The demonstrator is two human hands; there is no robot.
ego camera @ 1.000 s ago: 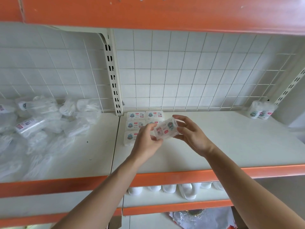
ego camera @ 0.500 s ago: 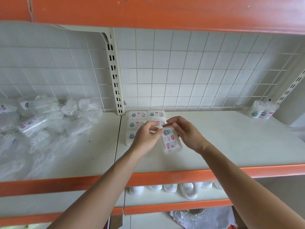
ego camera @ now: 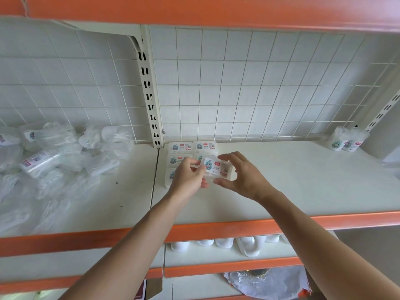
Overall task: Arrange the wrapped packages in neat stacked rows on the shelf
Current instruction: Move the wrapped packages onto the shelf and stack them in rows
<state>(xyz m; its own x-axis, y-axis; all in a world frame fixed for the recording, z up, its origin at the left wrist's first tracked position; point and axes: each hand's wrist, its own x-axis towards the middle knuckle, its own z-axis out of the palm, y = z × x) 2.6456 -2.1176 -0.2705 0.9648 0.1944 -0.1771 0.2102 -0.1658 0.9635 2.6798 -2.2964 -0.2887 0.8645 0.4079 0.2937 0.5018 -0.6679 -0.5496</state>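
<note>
package (ego camera: 217, 167): held over the shelf (ego camera: 281, 180), label up.
left hand (ego camera: 187, 177): package's left end is pinched.
right hand (ego camera: 243, 180): right end is gripped.
rows (ego camera: 181, 147): laid flat, far side.

**Occlusions and cut-offs.** The left hand (ego camera: 189, 177) is covering most of the near package (ego camera: 169, 180), at 8 o'clock of the held package (ego camera: 216, 167), whose lower edge is disappearing behind the fingers. The held package is screening part of the stacked rows (ego camera: 180, 147) at 11 o'clock, so their count cannot be told. Label print is showing too small to read. At 9 o'clock, the clear bags (ego camera: 43, 161) are running off the frame edge. At 6 o'clock, the orange rail (ego camera: 216, 231) is hiding the tops of the white items (ego camera: 225, 243).
</note>
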